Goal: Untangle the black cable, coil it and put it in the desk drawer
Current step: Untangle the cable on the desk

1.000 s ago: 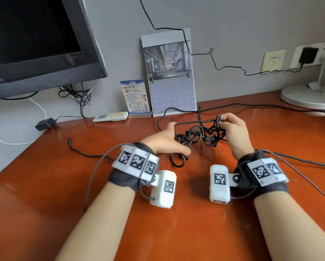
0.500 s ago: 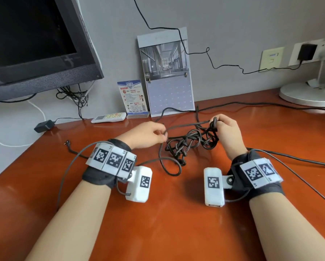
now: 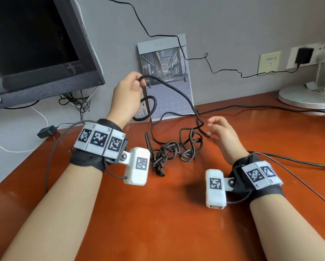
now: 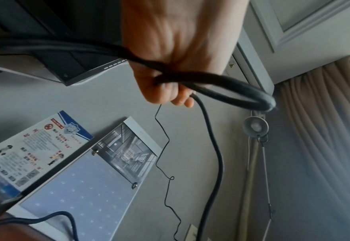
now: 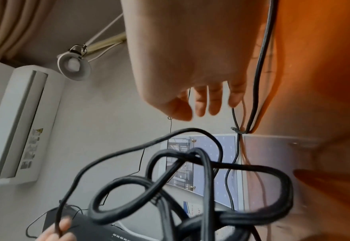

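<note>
An office desk, by the look of it: a polished reddish wooden desk set against a grey wall, with a dark monitor up at ten o'clock. At twelve o'clock a desk calendar leans on the wall, and over at two o'clock there's a wall socket with a lamp base beneath. The wrist views add a wall-mounted air conditioner and beige curtains.
</note>
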Tool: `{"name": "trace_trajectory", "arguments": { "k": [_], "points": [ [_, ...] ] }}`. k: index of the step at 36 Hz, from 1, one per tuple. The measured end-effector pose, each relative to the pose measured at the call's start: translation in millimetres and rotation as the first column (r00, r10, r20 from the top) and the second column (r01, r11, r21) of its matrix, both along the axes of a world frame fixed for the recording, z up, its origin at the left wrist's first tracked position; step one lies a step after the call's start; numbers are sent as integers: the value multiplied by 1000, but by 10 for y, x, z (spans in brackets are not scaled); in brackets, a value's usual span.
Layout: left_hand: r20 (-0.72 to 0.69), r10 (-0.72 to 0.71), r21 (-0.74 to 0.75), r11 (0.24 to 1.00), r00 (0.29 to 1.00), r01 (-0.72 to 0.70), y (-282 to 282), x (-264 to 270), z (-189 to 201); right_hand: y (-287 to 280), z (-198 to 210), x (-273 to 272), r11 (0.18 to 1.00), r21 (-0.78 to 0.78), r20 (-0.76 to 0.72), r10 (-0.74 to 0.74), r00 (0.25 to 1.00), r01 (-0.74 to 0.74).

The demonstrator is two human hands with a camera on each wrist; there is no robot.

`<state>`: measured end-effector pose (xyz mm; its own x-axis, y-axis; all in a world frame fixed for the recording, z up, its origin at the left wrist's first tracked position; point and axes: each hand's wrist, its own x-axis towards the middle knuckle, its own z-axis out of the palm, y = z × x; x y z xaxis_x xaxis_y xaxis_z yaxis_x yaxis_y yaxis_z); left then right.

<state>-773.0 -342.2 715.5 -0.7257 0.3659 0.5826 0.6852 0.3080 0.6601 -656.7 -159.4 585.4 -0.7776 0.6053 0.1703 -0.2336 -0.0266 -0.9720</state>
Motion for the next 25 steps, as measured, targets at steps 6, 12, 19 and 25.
{"name": "trace_trajectory", "arguments": {
  "k": [6,12,19,25],
  "points": [
    [-4,-69,11,998,998,69,113,72,182,29,-32,-51,973,229,194,-30,981,-16],
    [94,-123,129,986,988,110,200,35,276,-42,-31,-64,941,334,155,-3,988,-49],
    [85,98,23,995,992,-100,49,-230,181,91,-33,-68,923,286,-48,-252,966,255],
    [65,230,-259,943,971,-206,-241,-452,-120,61,55,-19,775,482,-156,-383,910,409]
  ]
}}
